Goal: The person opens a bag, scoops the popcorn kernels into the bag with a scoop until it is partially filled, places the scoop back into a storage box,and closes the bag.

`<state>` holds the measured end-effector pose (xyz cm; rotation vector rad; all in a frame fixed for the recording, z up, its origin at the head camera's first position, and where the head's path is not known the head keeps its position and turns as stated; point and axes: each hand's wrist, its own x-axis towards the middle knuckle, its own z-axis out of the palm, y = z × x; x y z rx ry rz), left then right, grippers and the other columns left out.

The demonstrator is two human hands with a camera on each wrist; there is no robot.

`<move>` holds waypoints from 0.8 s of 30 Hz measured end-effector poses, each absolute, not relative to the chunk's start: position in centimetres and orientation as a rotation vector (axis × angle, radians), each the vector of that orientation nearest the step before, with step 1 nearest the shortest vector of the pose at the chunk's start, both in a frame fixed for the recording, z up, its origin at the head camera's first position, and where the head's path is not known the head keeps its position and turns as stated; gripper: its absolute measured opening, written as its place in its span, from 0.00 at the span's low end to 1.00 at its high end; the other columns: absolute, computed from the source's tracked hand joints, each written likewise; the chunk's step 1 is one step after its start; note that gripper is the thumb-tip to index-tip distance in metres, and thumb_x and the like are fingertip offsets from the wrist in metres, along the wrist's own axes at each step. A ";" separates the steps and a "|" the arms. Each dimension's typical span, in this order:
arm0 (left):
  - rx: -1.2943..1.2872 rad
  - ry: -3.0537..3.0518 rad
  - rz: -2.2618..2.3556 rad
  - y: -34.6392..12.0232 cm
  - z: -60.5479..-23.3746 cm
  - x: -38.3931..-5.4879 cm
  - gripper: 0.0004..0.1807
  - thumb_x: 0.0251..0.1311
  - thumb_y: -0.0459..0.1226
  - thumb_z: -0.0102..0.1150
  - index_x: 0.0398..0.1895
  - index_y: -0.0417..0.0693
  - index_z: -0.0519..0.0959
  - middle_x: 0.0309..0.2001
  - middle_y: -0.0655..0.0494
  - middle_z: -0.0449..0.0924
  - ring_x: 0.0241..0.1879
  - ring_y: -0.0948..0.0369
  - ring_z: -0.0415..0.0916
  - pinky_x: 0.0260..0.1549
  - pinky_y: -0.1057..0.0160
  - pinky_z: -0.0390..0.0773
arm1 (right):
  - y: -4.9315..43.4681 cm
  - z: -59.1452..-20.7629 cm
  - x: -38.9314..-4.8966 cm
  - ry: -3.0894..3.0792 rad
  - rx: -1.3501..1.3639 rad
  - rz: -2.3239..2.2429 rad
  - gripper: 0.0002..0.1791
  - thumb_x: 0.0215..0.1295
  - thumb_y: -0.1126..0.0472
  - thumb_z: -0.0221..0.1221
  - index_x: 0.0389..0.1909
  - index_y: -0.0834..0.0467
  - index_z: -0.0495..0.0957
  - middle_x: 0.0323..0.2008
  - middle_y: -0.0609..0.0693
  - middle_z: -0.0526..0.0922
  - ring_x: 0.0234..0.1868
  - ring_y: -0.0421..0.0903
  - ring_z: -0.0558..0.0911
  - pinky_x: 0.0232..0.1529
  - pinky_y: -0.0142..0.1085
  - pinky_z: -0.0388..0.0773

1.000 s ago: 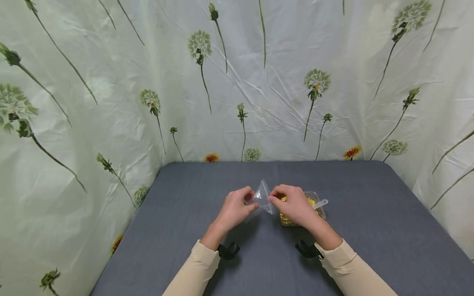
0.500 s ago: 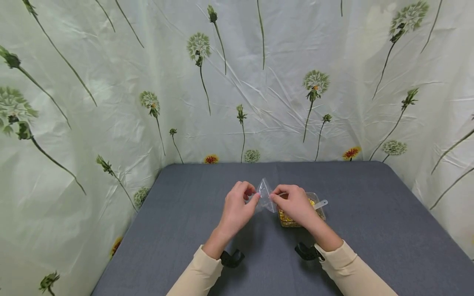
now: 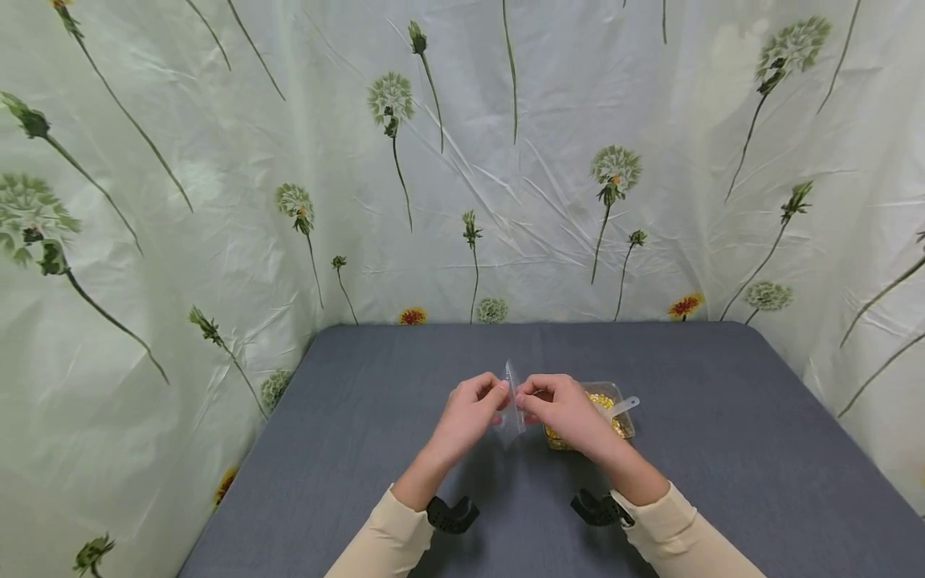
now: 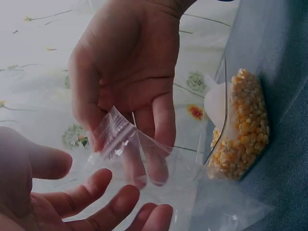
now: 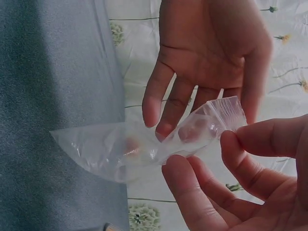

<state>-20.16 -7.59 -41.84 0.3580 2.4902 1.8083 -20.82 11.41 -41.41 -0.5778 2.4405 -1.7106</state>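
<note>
A small clear zip bag (image 3: 511,417) hangs upright between the two hands over the table. My right hand (image 3: 567,411) pinches its zip edge between thumb and index finger, plain in the right wrist view, with the bag (image 5: 96,149) trailing down to a corner. My left hand (image 3: 466,413) is at the bag's other side. In the left wrist view its thumb and fingers (image 4: 118,207) stand apart, loosely bent, fingertips right at the film. The bag's mouth looks nearly flat, and no contents show in it.
Just beyond the right hand stands a clear container (image 3: 627,432) of yellow corn kernels (image 4: 248,127). A white scoop (image 3: 623,406) lies in it, handle over the rim. Grey cloth covers the table (image 3: 390,377); a flower-printed curtain (image 3: 535,201) hangs behind.
The bag's mouth, spread into a triangle earlier, is now narrow and nearly edge-on. The left hand has shifted right and the two hands are closer together.
</note>
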 end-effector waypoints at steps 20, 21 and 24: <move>0.380 2.582 1.646 -7.7 -41.9 -20.1 0.15 0.72 0.38 0.55 0.27 0.37 0.79 0.17 0.58 0.68 0.15 0.61 0.61 0.17 0.62 0.62 | 11.1 -41.6 -20.7 2.353 -0.664 -1.668 0.10 0.73 0.62 0.58 0.34 0.65 0.82 0.37 0.57 0.83 0.39 0.51 0.84 0.38 0.47 0.84; 0.372 2.581 1.650 -7.7 -41.9 -20.1 0.15 0.71 0.37 0.55 0.27 0.36 0.78 0.16 0.58 0.68 0.15 0.61 0.60 0.17 0.62 0.61 | 11.1 -41.6 -20.7 2.349 -0.648 -1.670 0.10 0.73 0.63 0.58 0.33 0.64 0.82 0.36 0.56 0.83 0.39 0.50 0.83 0.38 0.48 0.84; 0.342 2.584 1.653 -7.7 -42.0 -20.2 0.15 0.70 0.37 0.55 0.26 0.36 0.78 0.16 0.59 0.67 0.15 0.61 0.60 0.17 0.62 0.61 | 11.0 -41.7 -20.7 2.346 -0.610 -1.674 0.10 0.72 0.63 0.57 0.31 0.62 0.81 0.33 0.53 0.81 0.38 0.50 0.82 0.38 0.48 0.84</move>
